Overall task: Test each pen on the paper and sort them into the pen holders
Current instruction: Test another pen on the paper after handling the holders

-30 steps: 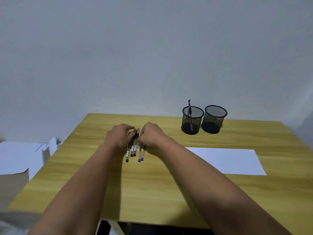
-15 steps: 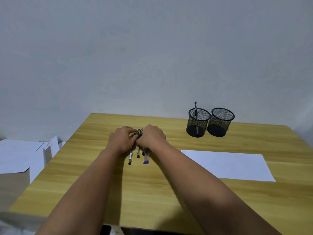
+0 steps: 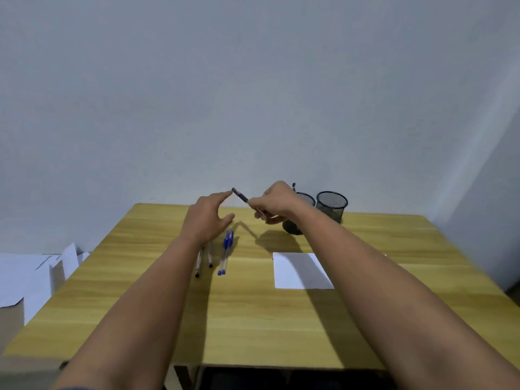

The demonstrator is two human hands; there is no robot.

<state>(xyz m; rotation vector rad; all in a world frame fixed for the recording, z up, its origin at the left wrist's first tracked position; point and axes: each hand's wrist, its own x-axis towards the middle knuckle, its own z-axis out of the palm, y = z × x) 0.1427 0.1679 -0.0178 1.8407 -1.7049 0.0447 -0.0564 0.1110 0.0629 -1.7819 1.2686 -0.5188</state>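
My right hand (image 3: 277, 202) holds a black pen (image 3: 241, 196) in the air, its capped end pointing up and left. My left hand (image 3: 208, 219) is raised beside it with fingers spread, and its index fingertip touches the pen's cap end. Below on the wooden table (image 3: 253, 319) lie two blue pens (image 3: 225, 253) side by side and two black-tipped pens (image 3: 204, 258), partly hidden by my left wrist. A white sheet of paper (image 3: 299, 271) lies to their right. Two black mesh pen holders stand at the back: the left one (image 3: 301, 215), mostly behind my right hand, with one pen in it, and the right one (image 3: 331, 205).
White papers and a cardboard box (image 3: 31, 280) sit off the table's left edge. A plain grey wall (image 3: 253, 94) rises behind the table. My forearms cross the near half of the tabletop.
Both hands rose from the pen cluster. My right hand lifted one black pen off the table, and my left hand opened and let go of the others.
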